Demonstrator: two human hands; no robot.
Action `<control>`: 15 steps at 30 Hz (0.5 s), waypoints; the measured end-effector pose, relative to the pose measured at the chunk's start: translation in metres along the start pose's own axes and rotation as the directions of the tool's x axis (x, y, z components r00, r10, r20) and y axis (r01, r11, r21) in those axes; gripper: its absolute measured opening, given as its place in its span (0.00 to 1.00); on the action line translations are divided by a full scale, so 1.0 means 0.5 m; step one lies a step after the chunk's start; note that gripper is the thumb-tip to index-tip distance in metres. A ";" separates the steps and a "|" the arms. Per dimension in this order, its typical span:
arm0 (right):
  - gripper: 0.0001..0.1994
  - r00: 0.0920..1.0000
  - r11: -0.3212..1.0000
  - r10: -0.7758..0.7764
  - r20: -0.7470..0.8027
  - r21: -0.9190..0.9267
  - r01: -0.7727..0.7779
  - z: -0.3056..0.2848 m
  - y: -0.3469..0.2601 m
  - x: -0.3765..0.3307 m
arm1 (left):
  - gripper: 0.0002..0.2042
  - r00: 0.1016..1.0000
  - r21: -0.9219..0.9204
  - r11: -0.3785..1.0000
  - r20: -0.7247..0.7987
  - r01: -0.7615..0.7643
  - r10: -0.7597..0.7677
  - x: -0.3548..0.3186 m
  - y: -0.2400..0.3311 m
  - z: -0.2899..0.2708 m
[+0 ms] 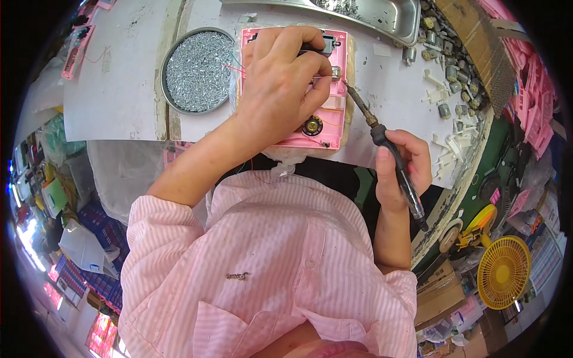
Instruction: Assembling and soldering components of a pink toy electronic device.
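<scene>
In the head view, the pink plastic housing lies open on the tabletop under the left hand; its fingers bunch narrowly, though whether they pinch the thin wire I cannot tell. The right hand grips a soldering iron, tip near a metal part. The speaker looks seated; wiring seems unfinished.

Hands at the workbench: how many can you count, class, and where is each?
2: the left hand over the pink case, the right hand holding a soldering iron.
</scene>
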State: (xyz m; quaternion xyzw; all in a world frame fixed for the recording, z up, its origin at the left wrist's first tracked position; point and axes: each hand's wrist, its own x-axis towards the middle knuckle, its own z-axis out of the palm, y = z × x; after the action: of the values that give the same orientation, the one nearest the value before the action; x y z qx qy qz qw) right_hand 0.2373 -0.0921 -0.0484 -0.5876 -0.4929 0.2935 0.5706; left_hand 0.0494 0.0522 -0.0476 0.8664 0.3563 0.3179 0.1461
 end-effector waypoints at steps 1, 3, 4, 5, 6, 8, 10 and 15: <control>0.13 1.000 1.000 -0.005 0.003 -0.005 0.005 0.000 0.002 0.000 | 0.07 1.000 0.001 1.000 0.001 0.004 -0.004 0.000 0.001 0.000; 0.13 1.000 1.000 0.001 0.030 -0.005 -0.001 -0.003 0.004 0.000 | 0.07 1.000 0.003 1.000 -0.002 0.004 -0.004 0.000 0.000 -0.001; 0.13 1.000 1.000 0.003 0.031 -0.014 -0.003 -0.002 0.004 0.000 | 0.07 1.000 0.004 1.000 -0.005 0.002 -0.002 0.000 -0.001 -0.001; 0.13 0.999 1.000 0.005 0.032 -0.022 -0.005 -0.001 0.005 0.000 | 0.07 1.000 0.006 1.000 -0.008 -0.001 0.001 0.000 -0.002 -0.002; 0.13 0.999 1.000 0.007 0.033 -0.031 -0.006 -0.001 0.006 0.000 | 0.07 1.000 0.002 1.000 -0.007 -0.002 0.002 0.000 -0.002 -0.002; 0.13 1.000 1.000 0.001 0.017 -0.012 0.000 0.005 0.006 0.002 | 0.07 1.000 -0.006 1.000 -0.005 -0.003 0.003 0.000 -0.001 -0.001; 0.13 1.000 1.000 -0.004 0.010 0.002 0.003 0.007 0.006 0.003 | 0.07 1.000 0.000 1.000 -0.004 0.004 -0.004 0.000 0.000 -0.001; 0.13 0.999 1.000 -0.025 0.031 -0.017 0.026 0.006 0.008 0.001 | 0.07 1.000 0.010 1.000 -0.003 0.002 -0.002 0.000 0.001 0.000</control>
State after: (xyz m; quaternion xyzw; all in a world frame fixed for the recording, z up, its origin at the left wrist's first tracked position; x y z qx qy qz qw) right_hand 0.2358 -0.0898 -0.0528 -0.5816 -0.5116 0.2908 0.5616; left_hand 0.0495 0.0518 -0.0474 0.8662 0.3593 0.3173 0.1414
